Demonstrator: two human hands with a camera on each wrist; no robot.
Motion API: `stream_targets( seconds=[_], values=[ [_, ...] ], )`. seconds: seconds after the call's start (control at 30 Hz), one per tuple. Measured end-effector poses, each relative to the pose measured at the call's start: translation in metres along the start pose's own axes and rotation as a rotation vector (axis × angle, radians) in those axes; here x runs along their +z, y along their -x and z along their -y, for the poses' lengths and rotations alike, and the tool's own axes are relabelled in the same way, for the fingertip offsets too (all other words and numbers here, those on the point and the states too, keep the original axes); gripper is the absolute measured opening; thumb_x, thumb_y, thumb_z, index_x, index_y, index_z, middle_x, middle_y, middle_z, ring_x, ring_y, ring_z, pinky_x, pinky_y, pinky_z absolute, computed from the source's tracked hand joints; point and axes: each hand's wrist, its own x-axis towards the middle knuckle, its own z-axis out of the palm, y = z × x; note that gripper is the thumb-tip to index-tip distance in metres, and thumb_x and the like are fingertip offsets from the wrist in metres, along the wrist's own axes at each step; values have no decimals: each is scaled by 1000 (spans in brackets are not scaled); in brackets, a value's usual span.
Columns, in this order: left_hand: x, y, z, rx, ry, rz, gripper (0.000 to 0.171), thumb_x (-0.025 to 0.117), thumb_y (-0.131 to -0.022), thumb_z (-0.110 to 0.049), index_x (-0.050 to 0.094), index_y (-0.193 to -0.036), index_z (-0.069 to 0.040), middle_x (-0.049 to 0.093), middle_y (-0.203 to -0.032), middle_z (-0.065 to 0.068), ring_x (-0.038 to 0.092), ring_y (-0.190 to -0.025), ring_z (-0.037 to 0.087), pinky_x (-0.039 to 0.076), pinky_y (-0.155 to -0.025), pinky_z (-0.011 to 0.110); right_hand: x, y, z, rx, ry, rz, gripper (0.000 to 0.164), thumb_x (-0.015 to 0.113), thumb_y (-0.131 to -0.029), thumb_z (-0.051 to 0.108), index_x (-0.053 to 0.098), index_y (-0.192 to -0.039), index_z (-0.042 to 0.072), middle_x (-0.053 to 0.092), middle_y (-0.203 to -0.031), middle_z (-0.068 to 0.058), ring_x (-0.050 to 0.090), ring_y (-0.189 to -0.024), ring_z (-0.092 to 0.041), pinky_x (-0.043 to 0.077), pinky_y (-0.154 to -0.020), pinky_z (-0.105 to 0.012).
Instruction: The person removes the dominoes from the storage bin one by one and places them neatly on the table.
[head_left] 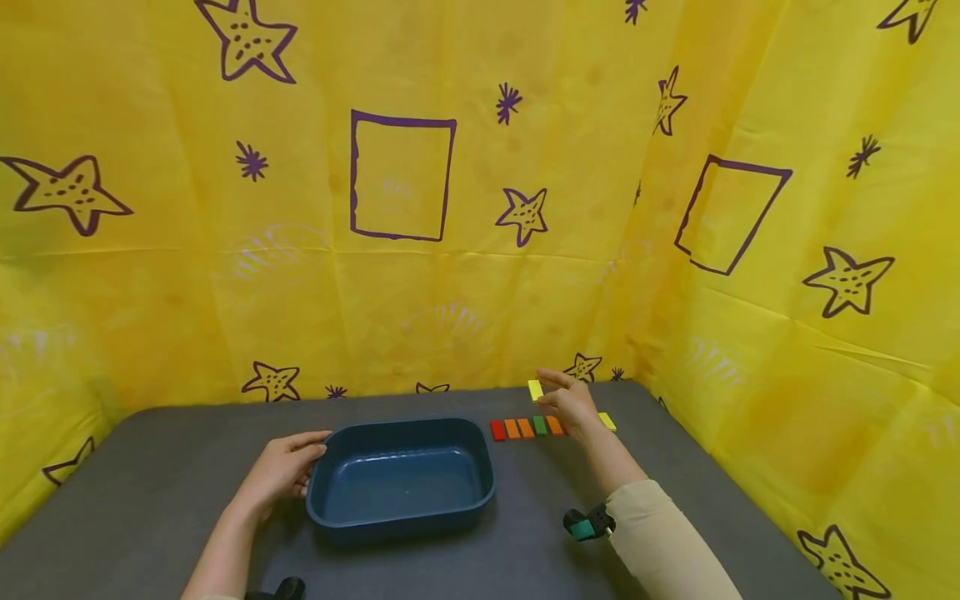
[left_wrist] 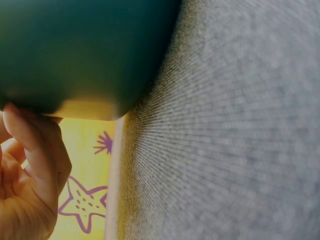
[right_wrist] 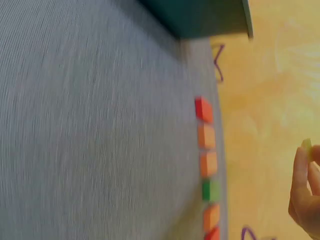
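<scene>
No readable text, label, brand or number appears anywhere in these views.

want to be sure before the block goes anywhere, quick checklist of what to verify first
1. Yellow block pinched in right hand: ok.
2. Block lifted clear of the row of blocks: ok.
3. Blue tray steadied by left hand at its left rim: ok.
4. Tray inside free of things: ok.
5. Path from row to tray over the grey table free: ok.
6. Firmness of the pinch: cannot tell.
</scene>
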Motion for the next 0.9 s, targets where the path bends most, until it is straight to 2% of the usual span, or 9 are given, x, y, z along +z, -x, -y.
stream_targets(
  seconds=[0.13,0.23,0.33,0.4,0.5,0.57,0.67,0.83,0.9],
  values=[
    [-1,0,0,-3,-6,-3,49,47,-102,-18,43,-146,3,49,-65,-1,52,-56,11,49,-52,23,-24,-3,-7,10,33,-32,62,50,-89,-14,43,-148,3,37,-156,-24,41,-140,-44,55,-96,-33],
    [-2,1,-1,-4,-8,-6,49,48,-102,-18,44,-146,3,49,-65,-1,52,-56,11,49,-52,23,-43,-4,-12,28,48,-62,62,50,-89,-13,41,-149,2,35,-156,-24,45,-137,-41,56,-90,-27],
    [-1,1,-1,-1,-10,-7,48,48,-102,-18,44,-145,3,49,-65,-1,52,-56,11,49,-51,23,-63,-3,-18,36,69,-95,62,50,-90,-13,39,-150,0,34,-156,-26,62,-115,-29,56,-81,-19],
    [0,1,-1,0,-11,-9,48,48,-102,-18,45,-145,3,48,-65,-1,51,-55,11,49,-51,22,-77,-2,-23,44,76,-113,62,49,-90,-12,37,-150,-1,32,-157,-27,63,-110,-26,56,-79,-17],
    [1,1,-1,1,-12,-12,48,48,-101,-18,45,-145,2,48,-64,-1,51,-55,11,49,-51,22,-98,-1,-30,47,124,-113,61,49,-92,-10,35,-151,-2,29,-157,-28,64,-110,-26,56,-85,-21],
    [1,0,-1,4,-15,-11,48,48,-102,-18,45,-145,2,48,-64,-1,51,-55,11,49,-51,23,-111,-1,-35,43,169,-101,60,49,-93,-9,34,-151,-3,28,-158,-28,60,-118,-31,56,-91,-26],
    [1,-1,-1,6,-17,-7,48,48,-102,-19,45,-145,2,47,-64,-1,51,-55,11,49,-51,23,-130,-3,-40,28,251,-75,60,49,-93,-9,34,-150,-5,29,-156,-29,62,-114,-29,55,-97,-33],
    [1,1,-1,6,-14,-9,48,48,-102,-17,45,-145,2,46,-64,-2,49,-54,11,48,-50,23,-145,-5,-49,28,302,-35,60,49,-92,-11,31,-150,-8,28,-155,-32,47,-132,-44,56,-94,-31],
    [1,1,-1,8,-11,-11,47,48,-102,-17,45,-145,2,46,-64,-1,49,-54,11,48,-50,23,-149,-6,-52,29,319,-27,61,49,-92,-11,30,-150,-8,27,-155,-33,45,-134,-46,56,-92,-30]
  ],
)
